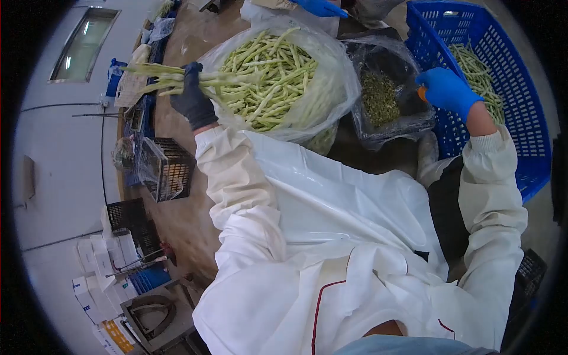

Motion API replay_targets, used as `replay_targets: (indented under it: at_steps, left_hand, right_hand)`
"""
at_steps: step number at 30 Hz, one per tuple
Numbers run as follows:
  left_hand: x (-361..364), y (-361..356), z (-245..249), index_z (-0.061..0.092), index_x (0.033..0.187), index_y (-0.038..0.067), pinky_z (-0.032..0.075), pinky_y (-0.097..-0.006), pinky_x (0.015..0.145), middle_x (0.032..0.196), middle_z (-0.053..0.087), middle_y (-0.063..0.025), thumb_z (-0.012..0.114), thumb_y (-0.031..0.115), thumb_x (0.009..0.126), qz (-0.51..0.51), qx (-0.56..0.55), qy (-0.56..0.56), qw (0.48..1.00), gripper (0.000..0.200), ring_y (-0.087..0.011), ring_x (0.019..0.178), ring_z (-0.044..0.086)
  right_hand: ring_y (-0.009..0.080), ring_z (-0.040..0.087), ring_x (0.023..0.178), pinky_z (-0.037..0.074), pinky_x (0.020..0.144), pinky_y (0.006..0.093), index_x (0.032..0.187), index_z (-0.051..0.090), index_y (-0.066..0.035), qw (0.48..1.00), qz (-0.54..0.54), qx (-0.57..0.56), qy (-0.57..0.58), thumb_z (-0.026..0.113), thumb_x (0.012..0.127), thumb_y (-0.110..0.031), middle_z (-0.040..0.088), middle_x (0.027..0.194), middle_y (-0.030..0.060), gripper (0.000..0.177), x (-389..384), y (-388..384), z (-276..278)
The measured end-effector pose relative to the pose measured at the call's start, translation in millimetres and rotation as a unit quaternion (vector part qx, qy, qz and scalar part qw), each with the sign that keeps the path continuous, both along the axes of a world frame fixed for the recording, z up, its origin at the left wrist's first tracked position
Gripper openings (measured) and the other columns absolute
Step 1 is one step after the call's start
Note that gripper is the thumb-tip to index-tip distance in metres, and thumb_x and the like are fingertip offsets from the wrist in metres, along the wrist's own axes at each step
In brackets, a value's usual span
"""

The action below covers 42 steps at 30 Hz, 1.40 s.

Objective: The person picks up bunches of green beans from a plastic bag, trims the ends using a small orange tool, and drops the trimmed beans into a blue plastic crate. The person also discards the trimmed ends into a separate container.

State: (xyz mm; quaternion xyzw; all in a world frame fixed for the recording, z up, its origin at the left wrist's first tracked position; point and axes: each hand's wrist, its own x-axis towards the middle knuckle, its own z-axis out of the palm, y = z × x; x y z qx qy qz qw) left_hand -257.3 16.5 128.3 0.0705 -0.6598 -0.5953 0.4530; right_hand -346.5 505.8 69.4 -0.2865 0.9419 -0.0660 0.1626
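My left hand point(193, 97), in a dark glove, is closed around a bunch of long green beans point(157, 77). The pods stick out on both sides of the fist, beside a clear plastic bag point(340, 89) heaped with loose green beans point(266, 74). On the right, my right hand point(448, 92), in a blue glove, is closed around a small thing with an orange end point(422, 93); the rest of it is hidden by the fingers. That hand is between a plastic-lined black crate point(408, 127) holding green trimmings point(378, 99) and a blue crate point(520, 118).
More green beans point(479, 74) lie in the blue crate. Another person's blue-gloved hand point(319, 7) is at the top edge. A black basket point(171, 168) with plastic stands on the brown table point(177, 219). White boxes point(94, 278) are at the lower left.
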Motion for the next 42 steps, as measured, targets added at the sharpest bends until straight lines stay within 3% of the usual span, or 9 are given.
replay_targets:
  at_steps: [3, 11, 15, 19, 23, 27, 36, 38, 42]
  left_hand:
    - [-6, -9, -18, 0.067, 0.085, -0.001, 0.052, -0.0336, 0.071, 0.084, 0.066, -0.0098, 0.071, 0.001, 0.072, 0.068, 0.03, 0.031, 0.997, 0.013, -0.0196, 0.076, 0.064]
    - [-2, -47, -37, 0.054, 0.079, 0.008, 0.04, -0.0413, 0.097, 0.08, 0.056, -0.0054, 0.054, 0.028, 0.087, -0.278, 0.274, 0.041, 0.92, 0.021, -0.024, 0.089, 0.055]
    - [-6, 6, -28, 0.058, 0.088, 0.005, 0.042, -0.0406, 0.1, 0.085, 0.06, -0.0081, 0.053, 0.029, 0.09, -0.212, 0.27, 0.065, 0.937, 0.025, -0.0247, 0.085, 0.058]
    - [-15, 87, -24, 0.058, 0.097, 0.004, 0.044, -0.0417, 0.101, 0.085, 0.059, -0.006, 0.051, 0.019, 0.093, -0.311, 0.316, 0.069, 0.894, 0.017, -0.0203, 0.085, 0.059]
    - [-25, 167, -20, 0.054, 0.109, 0.002, 0.046, -0.0435, 0.099, 0.085, 0.059, -0.0062, 0.053, 0.016, 0.092, -0.327, 0.383, 0.041, 0.863, 0.022, -0.0199, 0.082, 0.06]
    - [-39, 182, -29, 0.054, 0.11, 0.0, 0.046, -0.0441, 0.098, 0.086, 0.059, -0.0075, 0.052, 0.014, 0.092, -0.361, 0.4, 0.048, 0.841, 0.023, -0.0207, 0.081, 0.06]
    - [-47, 114, -28, 0.053, 0.112, 0.0, 0.044, -0.0415, 0.095, 0.079, 0.054, -0.0048, 0.047, 0.015, 0.093, -0.389, 0.346, 0.075, 0.851, 0.025, -0.0171, 0.073, 0.055]
    - [-39, 97, -28, 0.051, 0.116, -0.001, 0.045, -0.04, 0.095, 0.078, 0.053, -0.0049, 0.047, 0.013, 0.092, -0.388, 0.412, 0.09, 0.819, 0.028, -0.0167, 0.07, 0.053]
    - [-31, 102, -24, 0.048, 0.115, -0.001, 0.044, -0.0441, 0.098, 0.076, 0.055, -0.0059, 0.051, 0.013, 0.089, -0.303, 0.345, 0.077, 0.885, 0.03, -0.0201, 0.072, 0.056]
  right_hand:
    - [0.0393, 0.062, 0.093, 0.05, 0.083, 0.045, 0.104, 0.068, -0.007, 0.999, -0.007, -0.032, 0.004, 0.059, 0.077, -0.019, 0.065, 0.101, 0.021, 0.03, -2, 2, -8]
    - [0.037, 0.062, 0.096, 0.05, 0.084, 0.0437, 0.108, 0.066, -0.005, 0.999, 0.011, -0.051, 0.011, 0.061, 0.079, -0.019, 0.065, 0.103, 0.0211, 0.032, 1, -7, -1]
    - [0.037, 0.063, 0.093, 0.05, 0.082, 0.0425, 0.11, 0.065, -0.005, 0.975, 0.049, -0.209, 0.061, 0.061, 0.083, -0.022, 0.065, 0.101, 0.0208, 0.033, -2, -26, -11]
    - [0.0242, 0.062, 0.102, 0.048, 0.089, 0.034, 0.127, 0.056, -0.01, 0.878, 0.02, -0.455, -0.146, 0.067, 0.084, -0.02, 0.064, 0.113, 0.0159, 0.046, 9, -69, -5]
    - [0.0184, 0.052, 0.114, 0.043, 0.095, 0.0318, 0.14, 0.043, -0.013, 0.834, 0.101, -0.487, -0.237, 0.07, 0.079, -0.01, 0.056, 0.128, 0.0112, 0.067, 37, -98, 20]
    - [0.0153, 0.054, 0.103, 0.045, 0.088, 0.0296, 0.138, 0.045, -0.01, 0.74, 0.076, -0.548, -0.383, 0.07, 0.079, -0.013, 0.059, 0.118, 0.0082, 0.064, 51, -113, 15]
    - [0.0145, 0.059, 0.091, 0.046, 0.082, 0.0308, 0.113, 0.06, -0.002, 0.895, 0.088, -0.305, -0.313, 0.07, 0.083, -0.025, 0.067, 0.101, 0.009, 0.039, 42, -84, 6]
    - [0.0157, 0.059, 0.091, 0.046, 0.082, 0.0322, 0.112, 0.06, -0.001, 0.872, 0.079, -0.354, -0.328, 0.069, 0.084, -0.026, 0.067, 0.1, 0.0088, 0.039, 41, -73, -1]
    - [0.01, 0.056, 0.081, 0.046, 0.069, 0.0261, 0.108, 0.061, -0.003, 0.856, 0.049, -0.413, -0.306, 0.068, 0.087, -0.025, 0.064, 0.092, 0.004, 0.032, 37, -64, -2]
